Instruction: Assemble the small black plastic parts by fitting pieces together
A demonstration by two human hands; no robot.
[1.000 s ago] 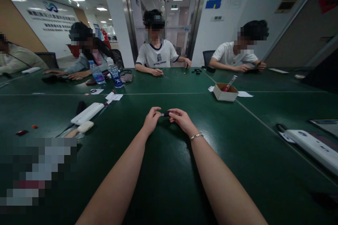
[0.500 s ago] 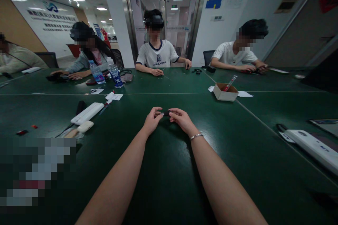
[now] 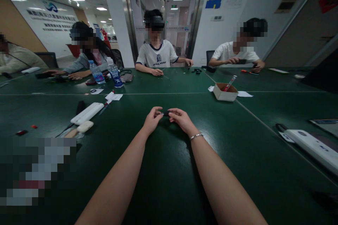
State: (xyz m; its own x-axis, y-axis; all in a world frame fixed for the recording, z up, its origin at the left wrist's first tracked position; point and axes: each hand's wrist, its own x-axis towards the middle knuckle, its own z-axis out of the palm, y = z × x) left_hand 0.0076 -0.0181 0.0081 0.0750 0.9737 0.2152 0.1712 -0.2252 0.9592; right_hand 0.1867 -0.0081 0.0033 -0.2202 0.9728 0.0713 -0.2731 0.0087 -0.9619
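Observation:
Just above the green table [image 3: 169,161], in the middle of the head view, both my hands meet at a small black object with a silvery end [image 3: 166,114], much like a USB stick. My right hand [image 3: 182,117] pinches its black body between thumb and fingers; a silver bracelet circles that wrist. At the silvery left end is my left hand [image 3: 152,119], its thumb and a fingertip closed on it and the index finger arched above. Fingers cover much of the object, so its exact kind is unclear.
An open cardboard box [image 3: 225,96] with a clear tube [image 3: 231,83] stands beyond my right hand. White power banks [image 3: 87,113] lie left and a white device [image 3: 314,147] right. Two bottles [image 3: 115,74] stand back left. Several people sit across the table.
My hands stay almost in place; my left fingertips have moved slightly right, covering more of the silvery end. Across the table, the person at right has lifted a dark object, and an orange-handled tool shows.

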